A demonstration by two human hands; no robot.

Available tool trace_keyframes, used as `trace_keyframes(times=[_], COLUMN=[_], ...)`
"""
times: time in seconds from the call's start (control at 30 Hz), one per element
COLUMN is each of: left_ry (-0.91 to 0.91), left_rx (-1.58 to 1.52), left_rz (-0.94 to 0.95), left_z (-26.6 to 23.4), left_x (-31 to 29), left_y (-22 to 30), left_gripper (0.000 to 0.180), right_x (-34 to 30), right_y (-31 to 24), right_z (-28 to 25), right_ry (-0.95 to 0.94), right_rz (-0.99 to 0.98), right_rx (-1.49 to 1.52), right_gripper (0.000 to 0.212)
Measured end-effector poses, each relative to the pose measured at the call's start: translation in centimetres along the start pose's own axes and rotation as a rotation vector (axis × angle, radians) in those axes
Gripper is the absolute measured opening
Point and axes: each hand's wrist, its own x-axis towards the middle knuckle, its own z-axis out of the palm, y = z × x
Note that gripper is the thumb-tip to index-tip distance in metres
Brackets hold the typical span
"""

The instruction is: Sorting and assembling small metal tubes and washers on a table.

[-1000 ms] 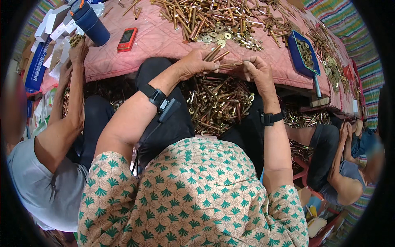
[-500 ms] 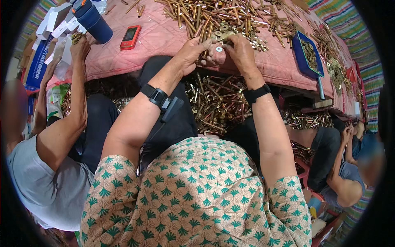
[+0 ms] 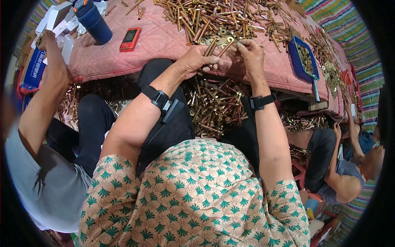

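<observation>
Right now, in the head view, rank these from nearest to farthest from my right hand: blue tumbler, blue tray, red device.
1. Blue tray: right of your right hand.
2. Red device: left, flat on the table.
3. Blue tumbler: farther left, past the device.

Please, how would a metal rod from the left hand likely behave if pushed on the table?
The rod is probably stiff, since it looks straight and metallic. It would likely roll, being slim and seemingly round, though the quilted pink cloth might slow it.
</observation>
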Motion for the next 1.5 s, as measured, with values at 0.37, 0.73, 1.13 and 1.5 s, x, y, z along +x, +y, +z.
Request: trace_keyframes(times=[0.37, 0.73, 1.13, 1.5], left_ry=[-0.029, 0.140, 0.162, 0.169], left_rx=[0.012, -0.097, -0.029, -0.042], left_rz=[-0.020, -0.025, -0.025, -0.014], left_z=[0.1, 0.4, 0.2, 0.5], left_x=[0.4, 0.5, 0.8, 0.6], left_y=[-0.3, 0.3, 0.2, 0.3], left_gripper=[0.025, 0.027, 0.020, 0.016], right_x=[-1.7, 3.0, 3.6, 3.6], right_y=[0.3, 0.4, 1.2, 0.7], right_z=[1.1, -4.1, -5.6, -3.7], right_ry=[-0.080, 0.211, 0.111, 0.144], right_rz=[-0.258, -0.463, -0.376, -0.573], right_rx=[-0.279, -0.831, -0.952, -0.993], right_gripper=[0.004, 0.013, 0.015, 0.013])
